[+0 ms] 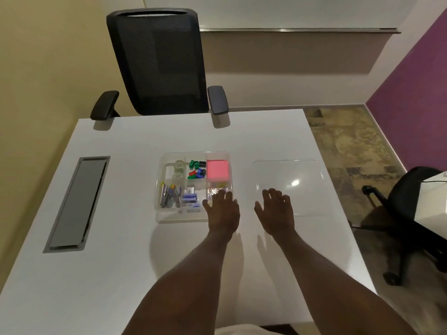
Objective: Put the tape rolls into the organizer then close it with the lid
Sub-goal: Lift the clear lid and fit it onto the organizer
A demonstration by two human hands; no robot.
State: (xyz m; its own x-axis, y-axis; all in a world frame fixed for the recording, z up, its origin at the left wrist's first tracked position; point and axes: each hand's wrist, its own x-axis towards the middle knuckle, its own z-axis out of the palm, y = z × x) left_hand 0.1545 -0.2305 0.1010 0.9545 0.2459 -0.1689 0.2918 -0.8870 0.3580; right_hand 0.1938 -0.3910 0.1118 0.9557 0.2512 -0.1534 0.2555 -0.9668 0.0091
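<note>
White tabletop (116, 274), person seated at its near edge. Clear organizer (158, 213) sits mid-table. Two clear tape rolls (179, 165) already lie in its far-left compartment, one behind the other, so loading looks done. Other compartments hold coloured clips (197, 168), a pink note pad (217, 169), staplers and pens (170, 194).

The clear lid (302, 170) lies flat toward the right edge, well apart from the organizer and not yet on it.

Left hand (222, 211): fingers spread, palm down, empty, over the organizer's near-right corner; contact cannot be told. Likely placed to steady the box.

Right hand (275, 211): fingers spread, palm down, empty, over the lid's near-left part. Probably reaching to lift it.

Judgement: closing step pending. The thin, flat lid offers little edge to grip.
</note>
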